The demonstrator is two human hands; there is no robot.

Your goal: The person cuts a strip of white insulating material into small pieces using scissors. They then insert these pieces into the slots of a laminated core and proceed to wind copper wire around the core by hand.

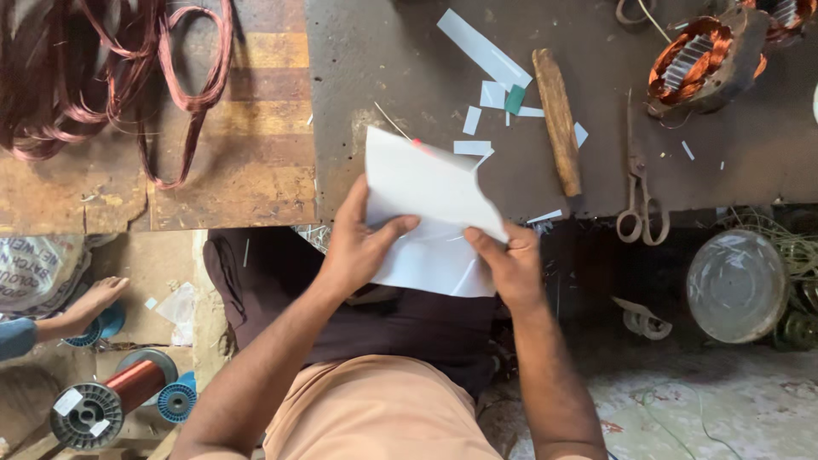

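Both hands clamp the white sheet (430, 204) at the bench edge: left hand (358, 243) pinching its left side, thumb on top, right hand (507, 260) gripping the lower right corner. White offcuts (484, 51) litter the dark bench (383, 68) beyond, beside a wooden stick (558, 119) and scissors (641, 192). Copper-wire spool (115, 396) sits lower left.

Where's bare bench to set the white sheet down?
Both hands, left and right, hold the white sheet. Free: dark benchtop left of the paper scraps; also between scissors and stator. Crowded: scraps around the wooden stick.
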